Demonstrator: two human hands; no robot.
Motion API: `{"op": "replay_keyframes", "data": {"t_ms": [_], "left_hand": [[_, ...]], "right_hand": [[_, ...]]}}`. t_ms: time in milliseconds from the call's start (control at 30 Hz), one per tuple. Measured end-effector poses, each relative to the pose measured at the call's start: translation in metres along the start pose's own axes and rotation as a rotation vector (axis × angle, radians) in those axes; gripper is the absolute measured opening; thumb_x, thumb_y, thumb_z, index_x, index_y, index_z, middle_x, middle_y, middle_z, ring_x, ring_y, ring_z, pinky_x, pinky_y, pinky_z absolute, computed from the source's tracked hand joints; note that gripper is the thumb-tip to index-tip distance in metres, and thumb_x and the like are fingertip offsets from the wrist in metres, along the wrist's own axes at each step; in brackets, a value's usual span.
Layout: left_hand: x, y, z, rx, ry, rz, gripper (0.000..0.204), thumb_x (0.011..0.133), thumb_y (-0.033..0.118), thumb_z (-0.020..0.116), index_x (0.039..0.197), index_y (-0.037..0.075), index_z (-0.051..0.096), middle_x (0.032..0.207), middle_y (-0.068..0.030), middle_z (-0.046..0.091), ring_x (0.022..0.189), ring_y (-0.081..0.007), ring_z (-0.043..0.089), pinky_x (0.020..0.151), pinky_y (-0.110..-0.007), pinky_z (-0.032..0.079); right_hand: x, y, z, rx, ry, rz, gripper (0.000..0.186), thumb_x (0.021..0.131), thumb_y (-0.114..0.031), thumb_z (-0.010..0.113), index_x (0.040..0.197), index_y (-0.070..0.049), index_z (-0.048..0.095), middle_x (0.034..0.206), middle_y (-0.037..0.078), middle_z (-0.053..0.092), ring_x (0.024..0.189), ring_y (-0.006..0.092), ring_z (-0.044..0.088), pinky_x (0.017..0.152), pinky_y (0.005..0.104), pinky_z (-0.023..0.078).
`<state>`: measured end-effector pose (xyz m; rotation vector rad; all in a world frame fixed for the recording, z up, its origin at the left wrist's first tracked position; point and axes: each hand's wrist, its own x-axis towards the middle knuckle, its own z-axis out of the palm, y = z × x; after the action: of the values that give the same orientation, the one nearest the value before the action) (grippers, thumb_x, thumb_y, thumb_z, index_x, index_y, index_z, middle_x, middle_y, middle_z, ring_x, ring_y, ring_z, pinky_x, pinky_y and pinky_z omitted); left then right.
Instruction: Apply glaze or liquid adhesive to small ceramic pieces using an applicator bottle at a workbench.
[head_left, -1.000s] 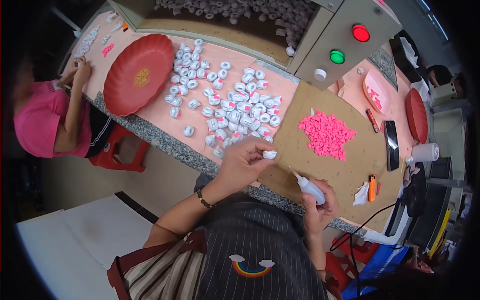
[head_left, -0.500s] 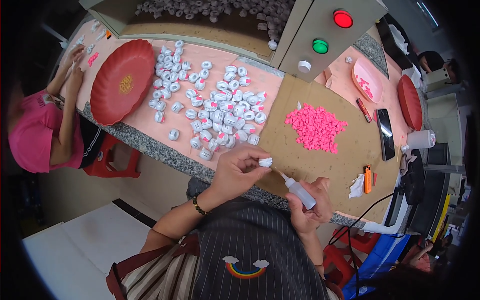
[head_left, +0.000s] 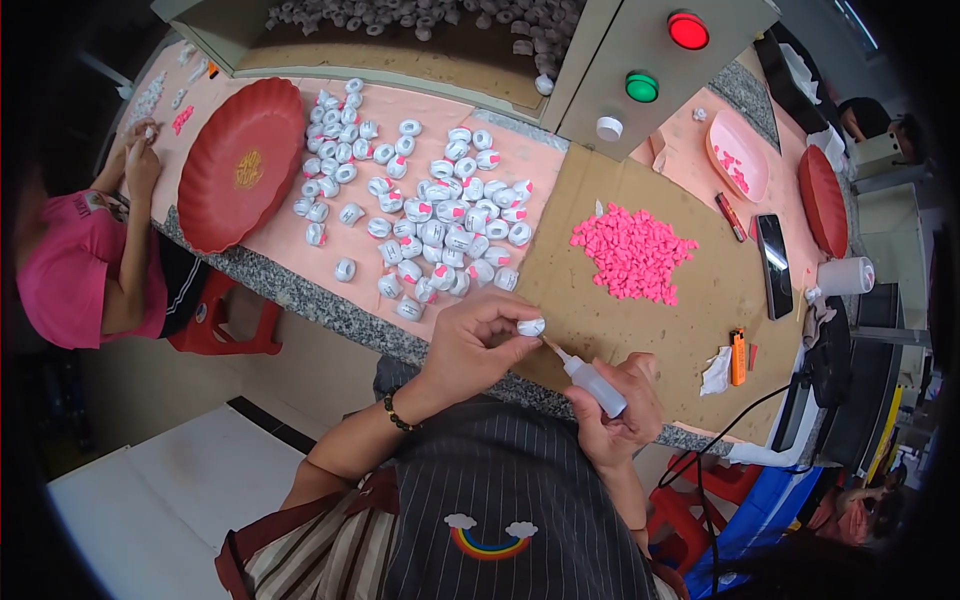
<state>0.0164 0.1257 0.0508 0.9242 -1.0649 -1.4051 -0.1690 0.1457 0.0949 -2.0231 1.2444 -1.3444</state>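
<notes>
Pinched between the thumb and fingers of my left hand is a small white rounded piece with dark marks. My right hand is wrapped round a translucent squeeze bottle, tilted so its thin nozzle points up and left. The nozzle tip is right by the lower side of the white piece; whether they touch I cannot tell. Beyond my left hand, many similar white ring-like pieces lie on the pink table cover, several with pink bits on them. A heap of small pink pieces lies on brown board to the right.
Left stands a red scalloped tray; a co-worker in a pink shirt sits past it. A grey cabinet with red and green lights rises behind. A phone, an orange lighter and a pink dish lie right.
The squeeze bottle has shifted slightly left, bringing its nozzle closer to the white piece. My left hand has stayed almost still. The co-worker's hands have come together lower down.
</notes>
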Motion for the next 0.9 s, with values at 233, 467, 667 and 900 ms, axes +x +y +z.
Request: {"op": "replay_keyframes", "data": {"t_ms": [233,467,667,900], "left_hand": [[-0.001,0.000,0.000,-0.008,-0.005,-0.012,0.028,0.076,-0.017,0.060,0.102,-0.006,0.060,0.110,-0.0114,0.054,0.095,-0.0148,0.061,0.080,-0.025,0.052],[-0.001,-0.001,-0.001,-0.008,-0.016,-0.020,0.029,0.075,-0.018,0.060,0.102,-0.006,0.059,0.110,-0.0112,0.054,0.095,-0.0145,0.060,0.081,-0.025,0.052],[0.001,0.001,0.002,0.031,-0.012,-0.011,0.028,0.075,-0.017,0.060,0.100,-0.006,0.060,0.109,-0.0107,0.055,0.093,-0.0140,0.061,0.079,-0.024,0.052],[-0.001,0.003,0.001,0.038,-0.001,-0.015,0.026,0.076,-0.016,0.061,0.100,-0.006,0.060,0.109,-0.0105,0.054,0.089,-0.0121,0.061,0.073,-0.021,0.052]], "right_hand": [[0.000,0.003,0.003,0.002,0.046,-0.017,0.034,0.065,-0.015,0.081,0.089,0.002,0.063,0.062,0.006,0.049,0.056,0.0206,0.041,0.056,0.0316,0.032],[-0.002,0.004,0.002,-0.026,0.039,-0.030,0.034,0.066,-0.014,0.081,0.090,0.002,0.063,0.063,0.006,0.050,0.056,0.0215,0.043,0.057,0.0324,0.033],[-0.001,0.003,0.001,-0.034,0.039,-0.037,0.034,0.066,-0.014,0.081,0.089,0.002,0.063,0.063,0.007,0.051,0.056,0.0221,0.044,0.057,0.0328,0.034],[-0.019,0.010,-0.003,0.268,0.174,0.293,0.029,0.070,-0.012,0.077,0.089,0.004,0.062,0.071,0.006,0.057,0.065,0.0180,0.048,0.067,0.0329,0.039]]}}
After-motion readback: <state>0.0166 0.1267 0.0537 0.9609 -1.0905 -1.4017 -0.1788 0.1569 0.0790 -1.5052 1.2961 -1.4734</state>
